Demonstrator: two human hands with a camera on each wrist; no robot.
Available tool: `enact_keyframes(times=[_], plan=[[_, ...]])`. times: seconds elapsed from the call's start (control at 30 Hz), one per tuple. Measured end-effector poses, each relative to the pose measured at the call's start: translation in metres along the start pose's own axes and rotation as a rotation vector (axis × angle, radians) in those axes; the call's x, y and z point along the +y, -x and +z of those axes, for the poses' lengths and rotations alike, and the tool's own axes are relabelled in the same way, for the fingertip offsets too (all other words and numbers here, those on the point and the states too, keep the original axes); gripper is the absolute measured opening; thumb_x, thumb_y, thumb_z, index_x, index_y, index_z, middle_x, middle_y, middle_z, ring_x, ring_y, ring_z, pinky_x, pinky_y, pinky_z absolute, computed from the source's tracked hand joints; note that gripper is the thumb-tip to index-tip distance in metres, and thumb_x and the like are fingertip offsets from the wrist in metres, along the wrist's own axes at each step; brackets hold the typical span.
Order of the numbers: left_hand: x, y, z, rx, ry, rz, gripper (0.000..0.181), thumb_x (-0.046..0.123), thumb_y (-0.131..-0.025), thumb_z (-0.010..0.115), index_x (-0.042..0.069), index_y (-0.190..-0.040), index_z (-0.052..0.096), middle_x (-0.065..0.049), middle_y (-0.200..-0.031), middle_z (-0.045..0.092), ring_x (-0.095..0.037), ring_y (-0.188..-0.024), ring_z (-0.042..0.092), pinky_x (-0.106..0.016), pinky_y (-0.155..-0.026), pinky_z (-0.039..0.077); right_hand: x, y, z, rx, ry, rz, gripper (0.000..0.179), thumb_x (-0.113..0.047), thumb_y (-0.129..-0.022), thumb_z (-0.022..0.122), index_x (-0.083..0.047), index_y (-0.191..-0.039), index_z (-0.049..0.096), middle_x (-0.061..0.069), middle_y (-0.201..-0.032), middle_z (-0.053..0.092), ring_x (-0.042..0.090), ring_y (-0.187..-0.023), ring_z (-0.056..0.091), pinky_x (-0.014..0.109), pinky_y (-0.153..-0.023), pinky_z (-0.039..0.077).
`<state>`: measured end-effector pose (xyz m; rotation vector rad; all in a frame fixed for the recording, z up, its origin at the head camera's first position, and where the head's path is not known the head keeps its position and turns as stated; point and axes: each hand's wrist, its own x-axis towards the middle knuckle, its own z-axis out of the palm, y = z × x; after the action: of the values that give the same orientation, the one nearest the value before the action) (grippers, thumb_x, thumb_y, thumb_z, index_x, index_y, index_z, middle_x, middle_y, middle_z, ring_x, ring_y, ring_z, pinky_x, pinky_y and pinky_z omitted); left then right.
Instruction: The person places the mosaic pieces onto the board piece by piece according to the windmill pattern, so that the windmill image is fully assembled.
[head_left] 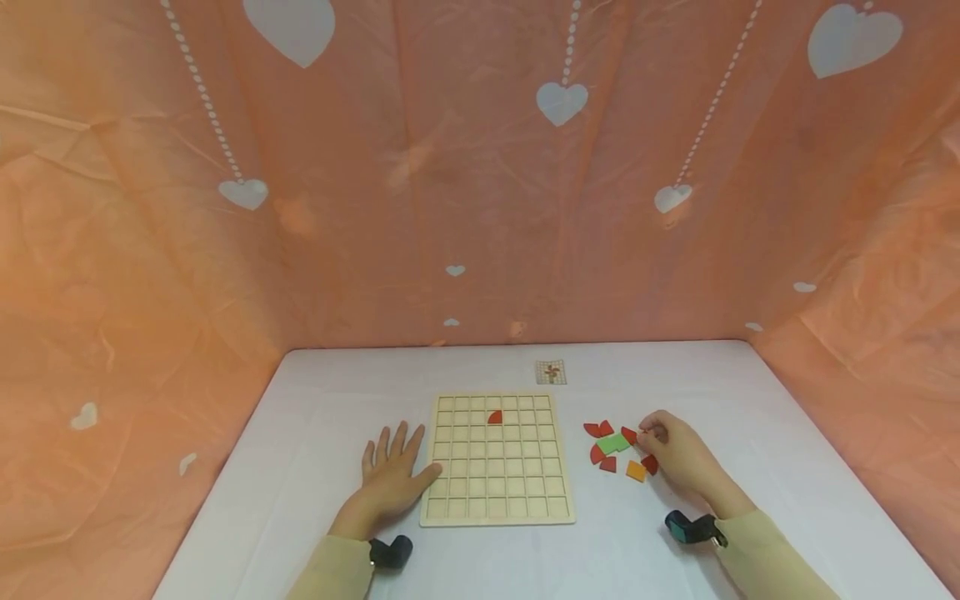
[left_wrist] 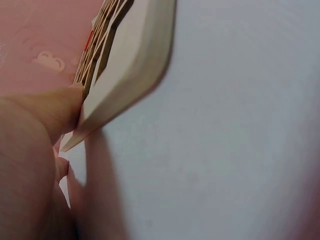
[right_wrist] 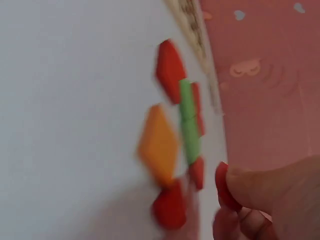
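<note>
My left hand [head_left: 392, 482] lies flat with spread fingers on the white table, its thumb resting on the left edge of the wooden grid board [head_left: 498, 523]. One red quarter-circle tile [head_left: 496, 417] sits in a cell of the board's second row. To the right of the board, my right hand [head_left: 678, 454] pinches a red tile [right_wrist: 225, 187] between thumb and fingers, above the loose pile. In that pile are green tiles [head_left: 611, 443], an orange square tile [head_left: 636, 472] and several red tiles, among them a red tile [head_left: 597, 454] near its left side.
A small card [head_left: 551, 372] with a gridded, flower-like pattern lies behind the board. An orange curtain [head_left: 510, 233] with pale hearts surrounds the back and sides of the white table [head_left: 330, 392].
</note>
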<state>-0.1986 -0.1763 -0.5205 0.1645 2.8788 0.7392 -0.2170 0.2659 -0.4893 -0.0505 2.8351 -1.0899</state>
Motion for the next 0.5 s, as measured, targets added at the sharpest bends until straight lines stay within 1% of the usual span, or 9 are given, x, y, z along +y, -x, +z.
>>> enact_keyframes(times=[0.1,0.17,0.27,0.37,0.4,0.47,0.5], plan=[[-0.001,0.000,0.000,0.004,-0.002,0.002,0.077,0.051,-0.096,0.050,0.009,-0.154,0.023,-0.021,-0.160,0.006,-0.043,-0.144,-0.009,-0.060,-0.109,-0.012,-0.010,-0.004,0.001,0.013,-0.083,-0.004,0.023,-0.019,-0.098,0.059,-0.004,-0.116,0.057,0.007,-0.096,0.062,0.021,-0.082,0.057,0.030,-0.070,0.052],[-0.001,-0.001,0.000,0.004,0.000,0.003,0.077,0.051,-0.096,0.050,0.009,-0.154,0.023,-0.021,-0.160,0.006,-0.043,-0.144,-0.009,-0.060,-0.109,-0.012,-0.018,-0.007,0.005,0.027,-0.139,0.001,0.024,-0.019,-0.098,0.059,-0.004,-0.117,0.058,0.009,-0.100,0.064,0.022,-0.084,0.059,0.030,-0.069,0.054],[-0.002,-0.001,0.001,0.001,0.003,0.003,0.077,0.052,-0.096,0.050,0.009,-0.154,0.023,-0.020,-0.160,0.006,-0.042,-0.144,-0.009,-0.059,-0.110,-0.012,-0.032,-0.012,0.016,0.049,-0.213,0.027,0.026,-0.022,-0.098,0.060,-0.005,-0.117,0.059,0.011,-0.106,0.064,0.023,-0.088,0.060,0.030,-0.068,0.055],[-0.002,-0.001,0.002,0.000,0.007,0.003,0.077,0.052,-0.096,0.050,0.009,-0.154,0.024,-0.020,-0.160,0.006,-0.042,-0.144,-0.009,-0.059,-0.110,-0.012,-0.046,-0.018,0.029,0.068,-0.270,0.044,0.025,-0.023,-0.097,0.061,-0.006,-0.115,0.061,0.012,-0.105,0.063,0.023,-0.089,0.061,0.030,-0.068,0.055],[-0.002,-0.001,0.002,0.000,0.007,0.002,0.077,0.052,-0.096,0.050,0.009,-0.154,0.024,-0.020,-0.160,0.006,-0.042,-0.144,-0.009,-0.059,-0.110,-0.012,-0.051,-0.019,0.034,0.070,-0.287,0.048,0.024,-0.024,-0.096,0.062,-0.007,-0.114,0.061,0.011,-0.104,0.063,0.023,-0.086,0.061,0.030,-0.065,0.054],[-0.002,-0.001,0.002,0.001,0.004,0.002,0.077,0.052,-0.096,0.050,0.010,-0.154,0.024,-0.020,-0.160,0.006,-0.041,-0.144,-0.008,-0.059,-0.110,-0.012,-0.062,-0.022,0.044,0.071,-0.310,0.029,0.022,-0.023,-0.095,0.064,-0.007,-0.111,0.063,0.009,-0.098,0.064,0.022,-0.080,0.061,0.028,-0.061,0.052],[-0.002,-0.001,0.002,0.003,0.004,0.002,0.077,0.052,-0.096,0.050,0.010,-0.154,0.024,-0.020,-0.160,0.006,-0.041,-0.144,-0.008,-0.059,-0.110,-0.012,-0.067,-0.023,0.049,0.063,-0.329,0.016,0.022,-0.022,-0.094,0.064,-0.007,-0.109,0.063,0.009,-0.096,0.065,0.022,-0.074,0.060,0.028,-0.056,0.051]])
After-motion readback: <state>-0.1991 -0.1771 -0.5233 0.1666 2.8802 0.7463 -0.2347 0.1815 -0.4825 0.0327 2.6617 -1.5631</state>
